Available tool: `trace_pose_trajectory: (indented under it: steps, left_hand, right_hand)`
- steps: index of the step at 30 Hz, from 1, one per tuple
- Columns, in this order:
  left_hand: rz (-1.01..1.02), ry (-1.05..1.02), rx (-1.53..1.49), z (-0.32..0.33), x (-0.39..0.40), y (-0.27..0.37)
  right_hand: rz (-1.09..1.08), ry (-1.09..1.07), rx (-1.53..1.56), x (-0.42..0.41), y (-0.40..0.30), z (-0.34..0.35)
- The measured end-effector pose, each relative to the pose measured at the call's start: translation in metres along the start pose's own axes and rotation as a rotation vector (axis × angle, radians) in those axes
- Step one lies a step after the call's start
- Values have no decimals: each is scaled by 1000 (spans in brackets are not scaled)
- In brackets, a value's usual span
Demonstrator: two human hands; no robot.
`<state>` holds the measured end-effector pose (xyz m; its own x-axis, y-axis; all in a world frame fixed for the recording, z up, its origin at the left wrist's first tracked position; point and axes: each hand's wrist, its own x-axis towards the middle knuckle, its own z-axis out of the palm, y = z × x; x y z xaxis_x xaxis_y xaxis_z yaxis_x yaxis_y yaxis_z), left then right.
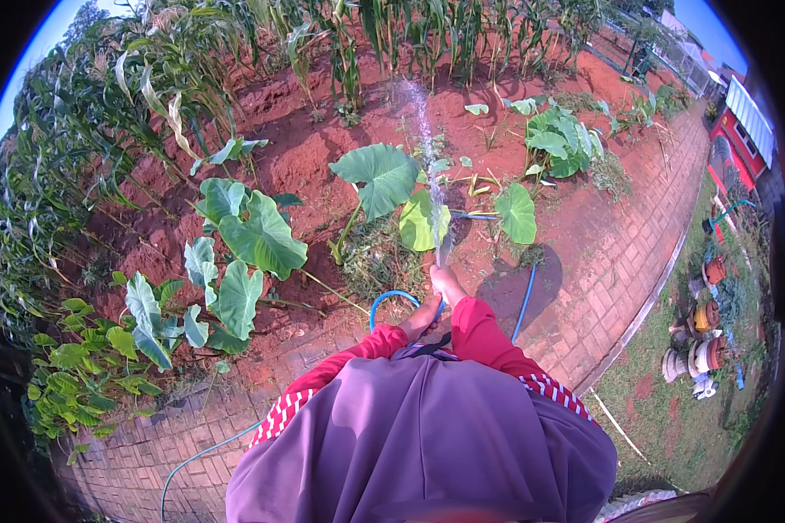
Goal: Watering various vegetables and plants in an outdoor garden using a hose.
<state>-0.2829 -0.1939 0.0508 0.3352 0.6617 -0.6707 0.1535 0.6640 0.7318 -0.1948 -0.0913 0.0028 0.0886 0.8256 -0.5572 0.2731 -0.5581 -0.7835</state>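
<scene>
A blue garden hose (391, 293) bends in a loop just left of my hands. My left hand (422, 318) grips the hose close to my body. Farther forward, my right hand (446, 282) is closed around its outlet end, which the fingers mostly hide. A jet of water (427, 140) leaves that end and breaks into spray over the red soil (304, 157). Broad taro-like leaves flank the jet: a large green leaf (381, 175) on the left, and a yellowish leaf (418, 221) partly behind the water.
Tall maize plants (347, 52) line the far side and left. A brick path (618, 281) curves along the right and under me. Another length of blue hose (525, 304) runs right of my hands; a thin green-blue hose (203, 452) crosses the bricks. Flower pots (706, 317) stand on grass.
</scene>
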Motion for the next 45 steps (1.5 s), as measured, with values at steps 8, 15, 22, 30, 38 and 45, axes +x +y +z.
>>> trace_pose_trajectory:
  steps: [8,15,22,30,38,45]
  left_hand:
    - [20,11,-5,1,-6,4]
    - [-28,-73,-9,-7,1,0]
    - [37,12,8,0,-9,6]
    - [2,22,28,-4,0,2]
    - [12,25,-4,-2,-1,3]
    - [21,34,23,1,-15,17]
  right_hand:
    - [-16,23,-27,10,8,0]
    - [-22,45,-28,0,2,2]
    - [-39,82,68,-2,1,-1]
    - [-19,79,180,-10,-5,-5]
    - [-26,146,197,9,6,-3]
    - [-17,167,139,14,10,-8]
